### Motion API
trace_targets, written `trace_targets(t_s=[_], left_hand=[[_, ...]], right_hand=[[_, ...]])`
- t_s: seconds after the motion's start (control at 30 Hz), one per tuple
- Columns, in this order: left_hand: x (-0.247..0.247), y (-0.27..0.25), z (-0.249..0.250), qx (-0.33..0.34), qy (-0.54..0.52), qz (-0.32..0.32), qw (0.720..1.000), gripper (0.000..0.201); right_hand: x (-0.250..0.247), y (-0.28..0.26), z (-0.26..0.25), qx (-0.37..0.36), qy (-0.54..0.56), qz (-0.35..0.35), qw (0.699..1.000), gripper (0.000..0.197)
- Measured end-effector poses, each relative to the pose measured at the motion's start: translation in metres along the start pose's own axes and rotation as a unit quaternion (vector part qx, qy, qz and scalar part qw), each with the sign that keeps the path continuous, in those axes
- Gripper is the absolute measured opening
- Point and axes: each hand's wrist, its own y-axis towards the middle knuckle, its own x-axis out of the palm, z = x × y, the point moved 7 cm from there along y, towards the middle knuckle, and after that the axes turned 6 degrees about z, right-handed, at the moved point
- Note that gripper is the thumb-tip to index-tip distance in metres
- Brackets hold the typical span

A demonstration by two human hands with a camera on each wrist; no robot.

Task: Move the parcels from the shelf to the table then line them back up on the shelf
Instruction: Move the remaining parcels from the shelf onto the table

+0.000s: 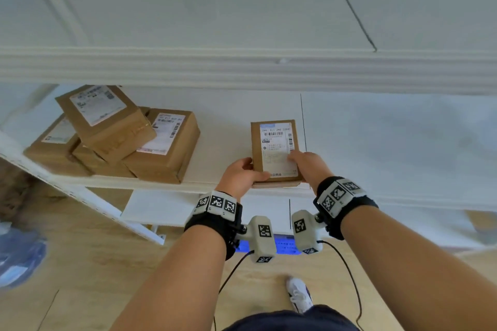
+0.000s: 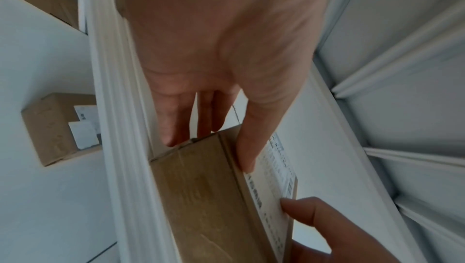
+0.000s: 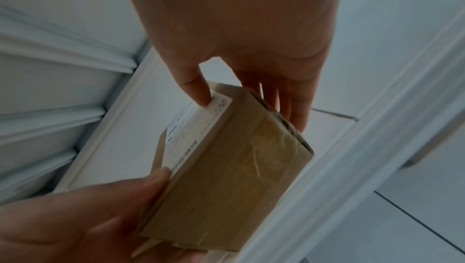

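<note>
Left hand [image 1: 240,172] and right hand [image 1: 309,166] clasp the labelled parcel [image 1: 274,142] by its sides at the shelf [image 1: 228,105] edge, thumbs on top for control.

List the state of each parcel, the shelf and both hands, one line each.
Held parcel: flat, label up, at the shelf's front edge, gripped from both sides.
Parcel pile: untidy heap at the shelf's left, top box tilted.
Shelf: bare to the right.
Left hand: grips the held parcel's left side.
Right hand: grips its right side.
</note>
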Motion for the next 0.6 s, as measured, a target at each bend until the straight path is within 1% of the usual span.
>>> trace_targets(t_s=[0.07,0.17,0.23,0.4,0.5,0.53,0.6], left_hand=[[0.014,-0.004,0.002,0.013,-0.006,-0.018,1.000,0.041],[0.040,-0.011,0.006,0.018,-0.024,-0.030,0.999,0.049],[0.061,-0.018,0.009,0.019,-0.020,-0.041,0.999,0.050],[0.124,-0.044,0.015,0.036,0.007,-0.088,0.995,0.033],[0.167,-0.063,0.022,0.050,0.031,-0.116,0.991,0.021],[0.183,-0.068,0.025,0.057,0.039,-0.124,0.990,0.018],[0.218,-0.080,0.033,0.069,0.049,-0.142,0.986,0.014]], right_hand=[[-0.014,-0.009,0.010,0.004,0.024,0.021,0.999,0.024],[-0.041,-0.022,0.029,0.003,0.065,0.059,0.996,0.022],[-0.062,-0.032,0.044,0.009,0.085,0.087,0.992,0.022],[-0.125,-0.060,0.084,0.035,0.124,0.132,0.983,0.023],[-0.165,-0.071,0.111,0.042,0.135,0.162,0.977,0.038],[-0.179,-0.075,0.120,0.044,0.140,0.170,0.974,0.038],[-0.209,-0.084,0.140,0.046,0.159,0.185,0.969,0.029]])
